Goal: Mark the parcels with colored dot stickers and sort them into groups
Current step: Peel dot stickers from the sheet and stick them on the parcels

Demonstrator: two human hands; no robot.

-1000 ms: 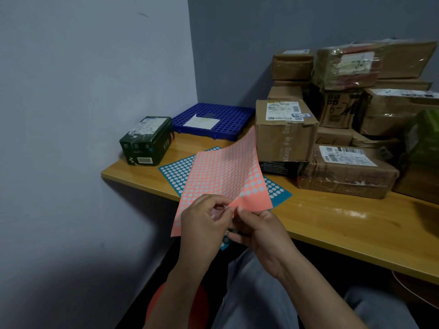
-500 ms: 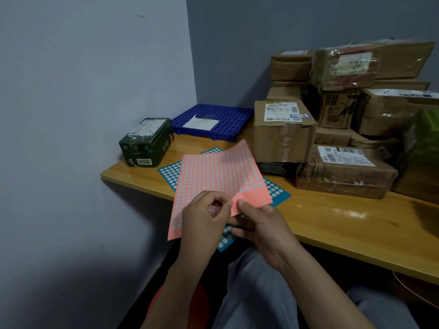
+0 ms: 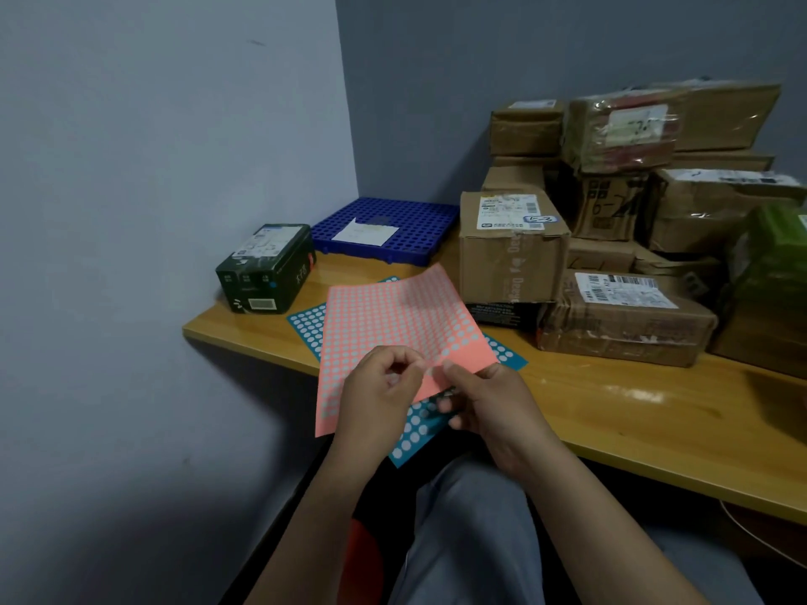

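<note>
A pink sheet of dot stickers [image 3: 393, 325] is held above the near edge of the wooden table [image 3: 611, 412]. My left hand [image 3: 375, 395] has its fingers curled at the sheet's lower edge, fingertips pinching there. My right hand [image 3: 489, 403] pinches the same edge from the right, thumb on top. Under it lies a blue dot-sticker sheet [image 3: 305, 325], hanging over the table edge. Brown cardboard parcels [image 3: 511, 251] are stacked at the back right; a flat taped parcel [image 3: 624, 320] lies in front of them.
A dark green box [image 3: 266, 268] stands at the table's left end by the wall. Behind it lies a blue plastic grid tray [image 3: 415, 224] with a white paper on it. A green package [image 3: 773, 272] sits at the far right. My knees are under the table.
The pink sheet has tipped down from nearly upright to lying flatter over the blue sheet. Both hands stayed at its lower edge.
</note>
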